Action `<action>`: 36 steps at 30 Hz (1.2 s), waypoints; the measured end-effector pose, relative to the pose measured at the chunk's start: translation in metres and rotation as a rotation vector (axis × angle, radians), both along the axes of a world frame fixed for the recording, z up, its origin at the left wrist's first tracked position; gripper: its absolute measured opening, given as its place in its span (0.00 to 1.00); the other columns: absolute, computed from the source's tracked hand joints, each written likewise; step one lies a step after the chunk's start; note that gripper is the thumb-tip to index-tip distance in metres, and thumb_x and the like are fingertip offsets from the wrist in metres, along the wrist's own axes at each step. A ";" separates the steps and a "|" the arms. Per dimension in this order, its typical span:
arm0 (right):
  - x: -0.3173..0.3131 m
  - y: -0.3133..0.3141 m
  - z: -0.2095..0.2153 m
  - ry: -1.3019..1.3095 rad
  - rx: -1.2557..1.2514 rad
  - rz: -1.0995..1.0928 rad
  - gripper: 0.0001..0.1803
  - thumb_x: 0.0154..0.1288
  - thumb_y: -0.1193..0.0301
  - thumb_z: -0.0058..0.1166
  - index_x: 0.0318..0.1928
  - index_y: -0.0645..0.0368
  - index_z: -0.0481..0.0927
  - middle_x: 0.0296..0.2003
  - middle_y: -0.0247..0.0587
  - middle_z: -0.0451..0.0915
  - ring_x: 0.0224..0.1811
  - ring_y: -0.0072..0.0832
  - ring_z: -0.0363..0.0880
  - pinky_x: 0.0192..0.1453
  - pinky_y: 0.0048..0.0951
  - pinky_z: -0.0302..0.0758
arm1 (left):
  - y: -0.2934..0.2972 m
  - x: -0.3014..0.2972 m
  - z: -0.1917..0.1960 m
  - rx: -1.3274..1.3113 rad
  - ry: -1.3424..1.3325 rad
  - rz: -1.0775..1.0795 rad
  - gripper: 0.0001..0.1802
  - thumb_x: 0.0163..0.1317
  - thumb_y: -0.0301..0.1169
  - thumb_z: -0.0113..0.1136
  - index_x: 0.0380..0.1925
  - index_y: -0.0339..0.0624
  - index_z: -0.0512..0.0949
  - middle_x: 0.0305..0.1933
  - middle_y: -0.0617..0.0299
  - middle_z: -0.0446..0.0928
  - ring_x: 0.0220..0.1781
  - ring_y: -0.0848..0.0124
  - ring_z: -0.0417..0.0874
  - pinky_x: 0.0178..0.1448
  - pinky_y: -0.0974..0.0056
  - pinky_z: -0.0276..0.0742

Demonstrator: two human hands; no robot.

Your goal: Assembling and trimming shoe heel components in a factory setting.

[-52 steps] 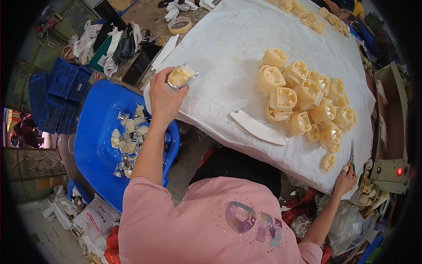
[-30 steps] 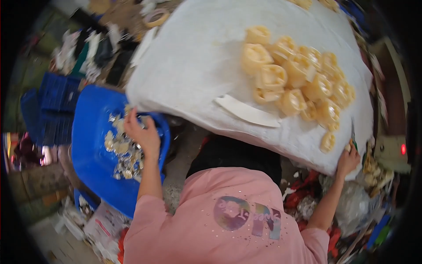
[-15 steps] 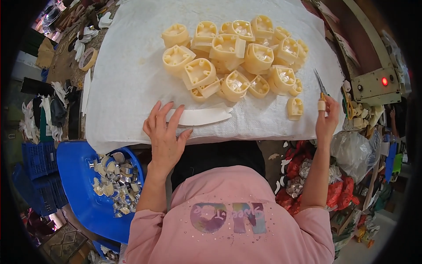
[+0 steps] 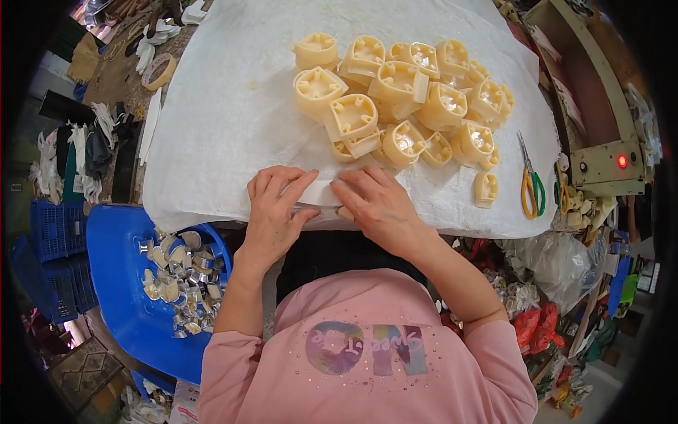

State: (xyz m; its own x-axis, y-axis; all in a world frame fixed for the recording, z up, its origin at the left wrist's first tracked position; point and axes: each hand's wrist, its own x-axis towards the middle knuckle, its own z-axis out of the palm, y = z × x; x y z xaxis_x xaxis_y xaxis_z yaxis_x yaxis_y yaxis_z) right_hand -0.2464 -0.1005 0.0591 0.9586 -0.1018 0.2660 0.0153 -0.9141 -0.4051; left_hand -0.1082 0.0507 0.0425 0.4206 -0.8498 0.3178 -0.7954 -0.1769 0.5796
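Note:
A curved white strip [image 4: 321, 193] lies at the near edge of the cloth-covered table, between my two hands. My left hand [image 4: 275, 215] grips its left end, thumb and fingers closed on it. At the other end my right hand [image 4: 381, 212] pinches the strip, its fingertips partly hiding it. Scissors [image 4: 530, 177] with one yellow and one green handle rest on the cloth to the right, blades pointing away from me. Beyond my hands is a pile of cream plastic shells [image 4: 402, 92] with rounded sides. One cream piece [image 4: 486, 189] stands apart near the scissors.
A blue tub [image 4: 113, 283] holding silvery and cream pieces stands at the lower left. A roll of tape [image 4: 159, 72] lies at the far left. On the right is a control box [image 4: 607, 168] with a red light, above plastic bags [image 4: 558, 265] and red bags.
My right hand has let go of the scissors, now lying on the cloth, and come left to the strip. My left hand has closed on the strip. The view has shifted slightly.

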 end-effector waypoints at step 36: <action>0.019 0.001 0.013 0.212 0.041 -0.016 0.04 0.53 0.78 0.51 0.31 0.65 0.73 0.33 0.48 0.71 0.40 0.42 0.76 0.41 0.39 0.76 | -0.002 0.002 -0.006 -0.104 0.143 0.057 0.37 0.34 0.16 0.70 0.53 0.41 0.75 0.52 0.55 0.75 0.55 0.56 0.72 0.59 0.58 0.70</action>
